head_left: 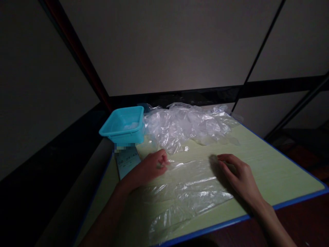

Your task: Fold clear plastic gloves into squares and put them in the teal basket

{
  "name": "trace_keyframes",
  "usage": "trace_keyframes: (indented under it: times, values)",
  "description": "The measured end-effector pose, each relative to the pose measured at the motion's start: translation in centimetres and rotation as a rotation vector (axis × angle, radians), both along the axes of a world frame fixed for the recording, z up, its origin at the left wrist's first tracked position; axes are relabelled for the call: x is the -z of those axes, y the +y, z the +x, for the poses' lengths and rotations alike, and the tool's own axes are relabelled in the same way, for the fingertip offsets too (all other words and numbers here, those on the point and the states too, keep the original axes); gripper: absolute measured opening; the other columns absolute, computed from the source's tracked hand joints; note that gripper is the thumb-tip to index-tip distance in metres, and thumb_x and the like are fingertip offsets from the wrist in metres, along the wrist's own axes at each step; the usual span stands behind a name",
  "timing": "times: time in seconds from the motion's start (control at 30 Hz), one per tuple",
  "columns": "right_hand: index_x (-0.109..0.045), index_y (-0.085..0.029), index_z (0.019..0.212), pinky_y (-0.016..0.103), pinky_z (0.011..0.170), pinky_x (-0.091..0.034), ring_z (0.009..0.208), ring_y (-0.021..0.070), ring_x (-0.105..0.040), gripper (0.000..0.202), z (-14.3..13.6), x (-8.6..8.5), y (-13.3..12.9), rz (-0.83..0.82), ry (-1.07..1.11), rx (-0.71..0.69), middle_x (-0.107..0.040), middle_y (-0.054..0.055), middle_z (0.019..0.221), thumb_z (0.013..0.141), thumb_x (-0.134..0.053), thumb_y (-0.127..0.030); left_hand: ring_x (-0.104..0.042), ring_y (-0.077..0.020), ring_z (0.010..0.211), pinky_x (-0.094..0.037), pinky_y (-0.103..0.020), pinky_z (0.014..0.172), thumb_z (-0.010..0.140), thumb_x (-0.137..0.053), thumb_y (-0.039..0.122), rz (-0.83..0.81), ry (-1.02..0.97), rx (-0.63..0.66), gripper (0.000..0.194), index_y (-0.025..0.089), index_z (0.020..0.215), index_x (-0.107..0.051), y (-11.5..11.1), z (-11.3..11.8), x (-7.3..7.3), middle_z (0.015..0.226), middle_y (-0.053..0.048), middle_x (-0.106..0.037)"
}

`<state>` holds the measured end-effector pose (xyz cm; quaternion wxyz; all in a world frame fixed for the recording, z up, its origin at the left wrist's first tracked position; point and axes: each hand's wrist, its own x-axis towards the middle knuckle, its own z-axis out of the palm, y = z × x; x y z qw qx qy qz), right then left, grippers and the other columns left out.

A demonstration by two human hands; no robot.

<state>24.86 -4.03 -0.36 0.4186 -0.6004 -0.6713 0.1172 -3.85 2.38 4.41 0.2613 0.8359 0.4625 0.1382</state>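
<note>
My left hand (151, 166) is curled up, and its fingertips pinch the top edge of a thin, see-through plastic sheet (185, 192). My right hand (238, 175) lies on the other top corner with the fingers bent down, pressing on the plastic; I cannot tell if they grip it or just push. I think I hold both corners like this so the sheet stays flat and stretched between my hands. It is soft, shiny and full of little wrinkles, and it spreads from my fingers back toward me over the pale green table (277, 171), which has a blue edge. Past my fingers sits a crumpled pile of clear plastic (187, 125), puffy and bumpy. Beyond my left fingers is a turquoise plastic basket (123, 128), square with smooth walls, and just beside that hand lies a flat phone (127, 163).
</note>
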Motion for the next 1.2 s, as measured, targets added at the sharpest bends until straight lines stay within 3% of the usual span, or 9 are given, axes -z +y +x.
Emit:
trace_keyframes:
  times: [0.1,0.27,0.4,0.5,0.63,0.83,1.2]
  values:
    - [-0.061,-0.016,0.091,0.035,0.077,-0.047,0.085,0.0212,-0.061,0.022,0.0,0.0,0.0,-0.004,-0.019,-0.003,-0.066,0.008,0.092,0.086,-0.045,-0.032,-0.06,-0.0176,0.095,-0.046,-0.028,0.081,0.074,-0.057,0.022,-0.068,-0.038,0.094,0.018,0.021,0.092,-0.052,-0.9,-0.2,-0.4,0.099,-0.001,-0.065]
    - [-0.061,-0.016,0.093,0.036,0.078,-0.048,0.087,0.0211,-0.062,0.025,-0.1,-0.3,0.0,-0.001,-0.074,-0.023,-0.066,0.009,0.095,0.089,-0.043,-0.032,-0.049,-0.0219,0.117,-0.037,-0.038,0.099,0.081,-0.054,0.025,0.013,0.093,0.017,0.042,0.018,0.122,-0.049,-4.0,0.6,-0.2,0.128,-0.009,-0.054]
    - [-0.059,-0.018,0.112,0.04,0.087,-0.047,0.102,0.0223,-0.059,0.031,-1.4,-1.6,-0.1,-0.039,-0.237,-0.257,-0.062,0.011,0.114,0.091,-0.041,-0.031,-0.045,-0.0236,0.122,-0.039,-0.041,0.1,0.081,-0.058,0.025,0.203,0.199,0.036,0.048,0.015,0.127,-0.046,-7.0,1.5,1.1,0.133,-0.011,-0.049]
    - [-0.042,-0.021,0.134,0.046,0.101,-0.036,0.121,0.0233,-0.045,0.046,-3.3,-2.5,-0.1,-0.078,-0.433,-0.484,-0.049,0.009,0.134,0.091,-0.043,-0.037,-0.046,-0.027,0.121,-0.042,-0.045,0.098,0.077,-0.065,0.028,0.317,0.267,0.075,0.054,0.012,0.125,-0.048,-8.4,2.1,2.4,0.133,-0.015,-0.047]
    - [-0.022,-0.017,0.143,0.048,0.108,-0.021,0.133,0.0248,-0.026,0.067,-5.3,-2.4,0.3,-0.115,-0.602,-0.665,-0.028,0.013,0.145,0.089,-0.04,-0.052,-0.042,-0.0319,0.123,-0.043,-0.048,0.096,0.072,-0.069,0.029,0.47,0.327,0.047,0.061,0.007,0.124,-0.048,-9.3,2.6,4.2,0.136,-0.019,-0.041]
    - [-0.017,-0.012,0.143,0.05,0.11,-0.012,0.134,0.0257,-0.021,0.073,-5.6,-1.3,0.7,-0.142,-0.667,-0.684,-0.023,0.016,0.145,0.088,-0.035,-0.056,-0.042,-0.0301,0.123,-0.047,-0.041,0.094,0.074,-0.067,0.035,0.551,0.297,0.033,0.066,0.007,0.128,-0.042,-10.6,2.3,5.5,0.137,-0.019,-0.039]
    - [-0.012,-0.016,0.144,0.057,0.107,-0.013,0.133,0.0282,-0.022,0.071,-5.5,-1.2,0.8,-0.116,-0.658,-0.669,-0.019,0.015,0.146,0.088,-0.039,-0.053,-0.037,-0.0303,0.127,-0.043,-0.044,0.097,0.081,-0.056,0.042,0.624,0.257,0.025,0.065,0.009,0.133,-0.036,-11.0,1.8,5.5,0.141,-0.015,-0.035]
